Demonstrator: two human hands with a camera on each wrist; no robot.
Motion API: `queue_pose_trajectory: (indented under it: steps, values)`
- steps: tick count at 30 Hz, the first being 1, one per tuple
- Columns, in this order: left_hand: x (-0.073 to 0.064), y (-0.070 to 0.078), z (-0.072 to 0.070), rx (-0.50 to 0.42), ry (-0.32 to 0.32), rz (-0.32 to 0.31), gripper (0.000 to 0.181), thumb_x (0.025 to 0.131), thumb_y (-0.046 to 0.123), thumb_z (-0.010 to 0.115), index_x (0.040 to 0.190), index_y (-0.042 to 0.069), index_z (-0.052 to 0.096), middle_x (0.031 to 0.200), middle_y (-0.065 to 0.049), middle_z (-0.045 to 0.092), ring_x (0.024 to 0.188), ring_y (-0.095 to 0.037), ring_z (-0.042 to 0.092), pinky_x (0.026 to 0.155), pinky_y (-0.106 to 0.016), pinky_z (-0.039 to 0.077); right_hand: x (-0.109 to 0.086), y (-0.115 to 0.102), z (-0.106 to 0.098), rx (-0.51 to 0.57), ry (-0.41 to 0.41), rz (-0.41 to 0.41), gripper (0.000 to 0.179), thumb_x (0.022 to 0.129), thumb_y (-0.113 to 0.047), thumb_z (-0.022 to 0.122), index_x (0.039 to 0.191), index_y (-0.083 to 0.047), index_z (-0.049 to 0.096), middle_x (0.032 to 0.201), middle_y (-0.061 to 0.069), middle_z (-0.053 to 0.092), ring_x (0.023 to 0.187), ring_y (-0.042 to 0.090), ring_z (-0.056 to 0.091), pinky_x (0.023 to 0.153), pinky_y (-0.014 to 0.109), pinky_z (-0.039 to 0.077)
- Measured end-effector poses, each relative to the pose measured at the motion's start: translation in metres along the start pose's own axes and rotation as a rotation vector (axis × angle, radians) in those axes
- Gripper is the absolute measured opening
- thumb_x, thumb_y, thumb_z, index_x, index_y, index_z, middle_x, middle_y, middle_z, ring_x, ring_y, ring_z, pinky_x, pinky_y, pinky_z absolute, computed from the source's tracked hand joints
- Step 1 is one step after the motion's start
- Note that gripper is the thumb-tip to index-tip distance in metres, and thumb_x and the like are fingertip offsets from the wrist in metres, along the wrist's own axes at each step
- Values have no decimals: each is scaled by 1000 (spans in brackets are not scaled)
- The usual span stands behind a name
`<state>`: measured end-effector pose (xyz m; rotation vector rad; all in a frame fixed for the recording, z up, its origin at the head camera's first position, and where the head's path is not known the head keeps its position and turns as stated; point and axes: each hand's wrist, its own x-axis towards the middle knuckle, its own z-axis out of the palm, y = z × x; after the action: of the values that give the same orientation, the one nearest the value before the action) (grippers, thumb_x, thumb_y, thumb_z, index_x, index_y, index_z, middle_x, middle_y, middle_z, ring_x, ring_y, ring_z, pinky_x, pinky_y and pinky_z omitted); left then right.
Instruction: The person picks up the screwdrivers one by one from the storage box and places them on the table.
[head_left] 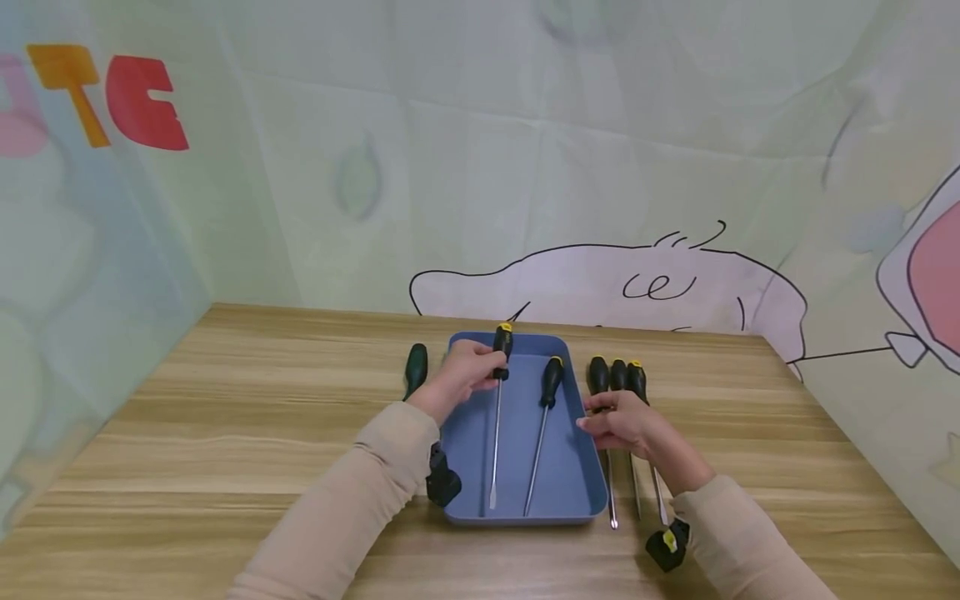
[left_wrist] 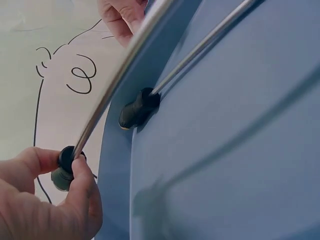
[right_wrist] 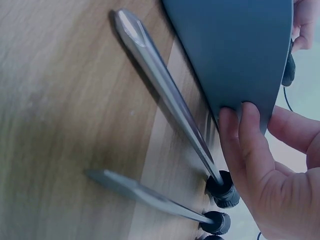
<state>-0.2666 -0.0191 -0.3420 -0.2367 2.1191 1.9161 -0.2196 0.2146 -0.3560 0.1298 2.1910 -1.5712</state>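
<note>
My left hand (head_left: 468, 367) pinches a flat-blade screwdriver (head_left: 497, 442) by its dark, yellow-capped handle, at the neck near the shaft. It is held above the blue tray (head_left: 525, 520), tip towards me, and its shadow falls on the tray floor in the left wrist view. Inside the tray, to the right, lies a second screwdriver (head_left: 551, 383) with a black handle and yellow end. My right hand (head_left: 622, 421) holds the tray's right wall: two fingers (right_wrist: 250, 120) press the outside, and the thumb is at the rim. Nothing else is in that hand.
Right of the tray, three black-handled screwdrivers (head_left: 611, 492) lie side by side on the wooden table (head_left: 225, 417), partly under my right hand. A dark green handle (head_left: 416, 367) lies left of the tray, partly hidden by my left arm. A printed cloth (head_left: 450, 167) hangs behind.
</note>
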Motion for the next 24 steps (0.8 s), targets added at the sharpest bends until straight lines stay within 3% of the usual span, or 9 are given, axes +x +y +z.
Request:
queue_pose_trajectory:
  steps: [5,10,24]
  values:
    - [-2,-1,-9,4,-13,16,37,85,3,58,120,-9,53,105,-20,61,82,-21,63,72,-26,56,0,0,0,0,1,-2,51,89,1,59,132,15,36,101,20,59,81,20,63,74,36,56]
    - [-3,-1,-18,10,-24,12,40,86,5,59,124,-5,52,115,-21,58,90,-22,62,78,-27,55,0,0,0,-3,8,5,51,89,1,59,132,15,36,101,20,59,81,20,63,73,35,56]
    - [-7,-3,-41,0,-2,1,43,86,4,55,128,-5,50,121,-25,54,80,-16,59,69,-19,54,2,-1,1,-4,10,19,51,89,2,58,133,14,36,101,19,59,81,19,63,74,35,56]
